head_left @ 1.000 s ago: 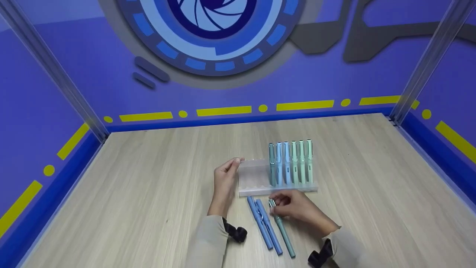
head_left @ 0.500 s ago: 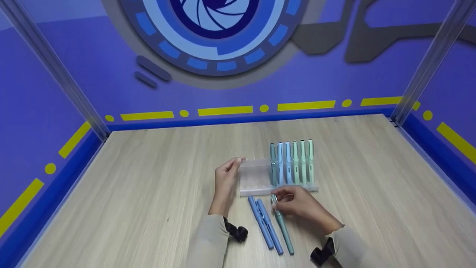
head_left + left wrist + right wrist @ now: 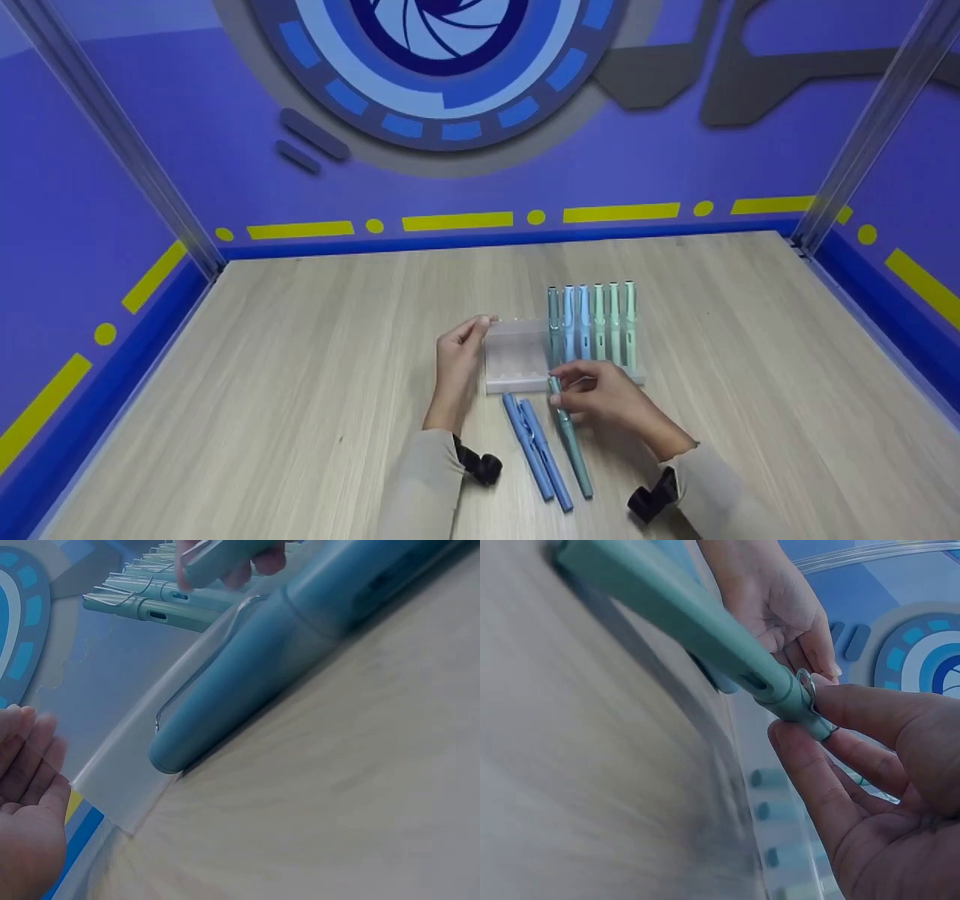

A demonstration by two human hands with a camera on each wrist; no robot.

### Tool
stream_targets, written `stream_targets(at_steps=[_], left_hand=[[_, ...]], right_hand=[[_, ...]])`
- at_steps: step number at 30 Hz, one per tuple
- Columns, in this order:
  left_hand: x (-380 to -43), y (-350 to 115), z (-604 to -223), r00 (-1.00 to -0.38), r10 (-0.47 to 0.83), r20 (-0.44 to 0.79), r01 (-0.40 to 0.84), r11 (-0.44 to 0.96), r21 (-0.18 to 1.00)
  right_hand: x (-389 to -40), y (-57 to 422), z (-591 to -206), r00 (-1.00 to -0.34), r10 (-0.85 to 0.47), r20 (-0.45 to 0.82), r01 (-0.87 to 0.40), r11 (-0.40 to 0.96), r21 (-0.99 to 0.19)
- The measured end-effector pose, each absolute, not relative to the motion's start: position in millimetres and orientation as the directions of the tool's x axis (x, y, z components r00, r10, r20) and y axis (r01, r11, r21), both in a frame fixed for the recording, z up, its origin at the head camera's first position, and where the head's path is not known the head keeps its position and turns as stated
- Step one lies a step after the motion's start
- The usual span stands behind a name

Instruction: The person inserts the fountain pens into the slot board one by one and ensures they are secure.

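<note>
A clear pen stand (image 3: 516, 358) stands on the table, with a dark green pen (image 3: 553, 319), two light blue pens (image 3: 576, 322) and three light green pens (image 3: 614, 322) upright in its right part. My left hand (image 3: 459, 367) grips the stand's upper left edge. In front of the stand my right hand (image 3: 607, 394) pinches a second dark green pen (image 3: 574, 454) near its clip end, between thumb and fingers. That end is raised, as the right wrist view shows of the green pen (image 3: 682, 622). The left slots of the stand hold no pens.
Two blue pens (image 3: 527, 448) lie side by side on the wooden table (image 3: 315, 390), left of the held pen. Purple panels (image 3: 150, 150) wall the table at the back and sides. Black wrist cameras (image 3: 484, 469) sit on both wrists.
My right hand has moved up toward the stand, drawing the dark green pen with it and lifting its clip end. My left hand keeps its grip on the stand.
</note>
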State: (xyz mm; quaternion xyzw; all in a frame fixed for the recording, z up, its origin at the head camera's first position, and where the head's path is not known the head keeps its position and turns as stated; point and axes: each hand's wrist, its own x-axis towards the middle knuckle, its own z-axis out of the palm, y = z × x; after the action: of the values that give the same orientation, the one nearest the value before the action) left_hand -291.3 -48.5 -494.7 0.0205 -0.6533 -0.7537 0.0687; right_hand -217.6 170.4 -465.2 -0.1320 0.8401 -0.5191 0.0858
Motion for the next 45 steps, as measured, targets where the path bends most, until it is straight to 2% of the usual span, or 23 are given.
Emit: stream_targets(at_steps=[12, 28, 45], left_hand=[[-291.8, -48.2, -493.9, -0.99, -0.132, 0.049, 0.068, -0.144, 0.987], [-291.7, -48.9, -495.8, -0.991, -0.116, 0.067, 0.084, -0.156, 0.984], [-290.9, -49.2, -495.8, -0.99, -0.12, 0.077, 0.091, -0.121, 0.989]], right_hand=[[-226.6, 165.6, -455.8, -0.974, -0.227, -0.022, -0.088, 0.464, -0.881], [-237.1, 163.7, -433.5, -0.988, -0.132, 0.081, -0.132, 0.444, -0.886], [-242.7, 155.7, -427.5, -0.976, -0.058, 0.21, -0.217, 0.34, -0.915]])
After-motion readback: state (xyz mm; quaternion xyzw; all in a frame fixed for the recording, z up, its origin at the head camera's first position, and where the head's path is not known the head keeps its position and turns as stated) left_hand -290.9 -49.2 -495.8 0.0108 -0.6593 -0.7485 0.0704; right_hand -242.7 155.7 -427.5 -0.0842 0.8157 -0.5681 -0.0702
